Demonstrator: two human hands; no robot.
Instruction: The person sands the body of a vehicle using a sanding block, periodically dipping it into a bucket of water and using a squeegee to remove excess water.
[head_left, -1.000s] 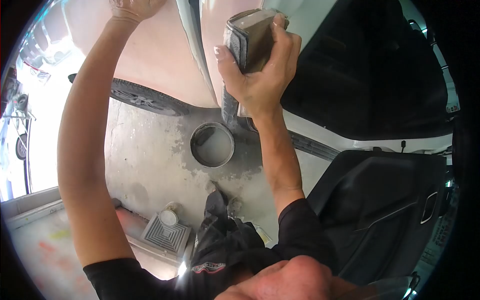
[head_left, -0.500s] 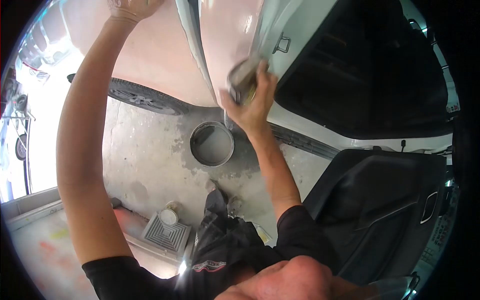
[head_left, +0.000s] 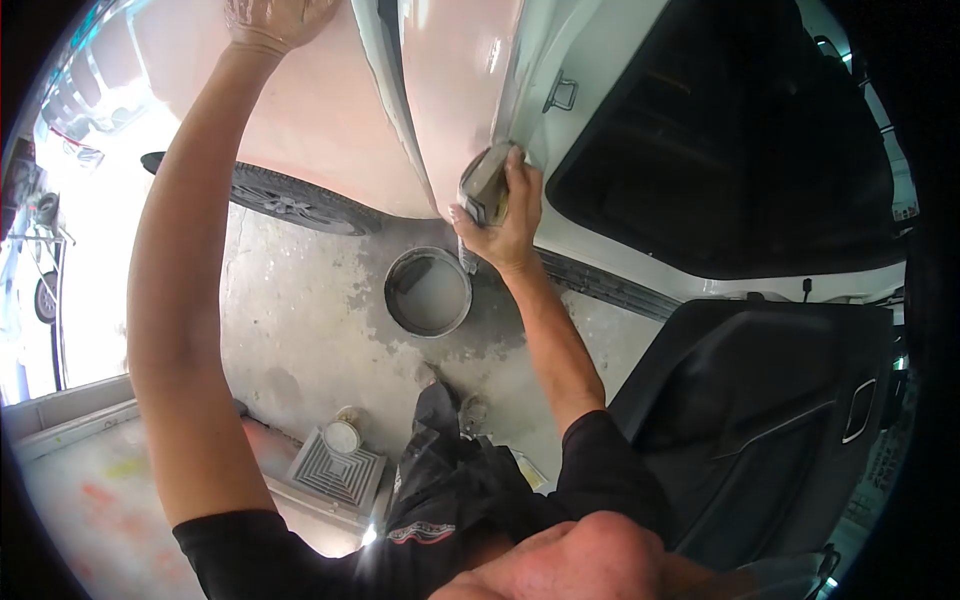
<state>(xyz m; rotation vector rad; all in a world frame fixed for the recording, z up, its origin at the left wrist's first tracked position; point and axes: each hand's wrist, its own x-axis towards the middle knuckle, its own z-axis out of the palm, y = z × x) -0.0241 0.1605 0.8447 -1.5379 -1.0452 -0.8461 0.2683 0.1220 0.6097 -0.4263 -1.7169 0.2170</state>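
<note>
My right hand (head_left: 513, 215) is wrapped round a sanding block (head_left: 485, 185) with a grey, wet-looking face and dark edges. The block rests against the lower part of a pinkish car panel (head_left: 455, 90), close to the white door frame (head_left: 560, 130). At the top left, my left hand (head_left: 280, 18) lies flat on another pink-primed panel (head_left: 310, 120); its fingertips run out of view. Its skin looks wet. Below the panels stands a round black bucket (head_left: 388, 290) of cloudy grey water, with a dark piece lying inside.
A car wheel (head_left: 300, 200) sits under the left panel. At the right, a black-lined car door (head_left: 760, 400) hangs near my arm. A pale tub (head_left: 342, 436) stands on a ridged grey square (head_left: 340, 475) by my legs. The concrete floor (head_left: 290, 310) is wet around the bucket.
My right hand and the sanding block have moved slightly down, and their motion blur is gone. My left hand shows a little more in view, still on the panel.
</note>
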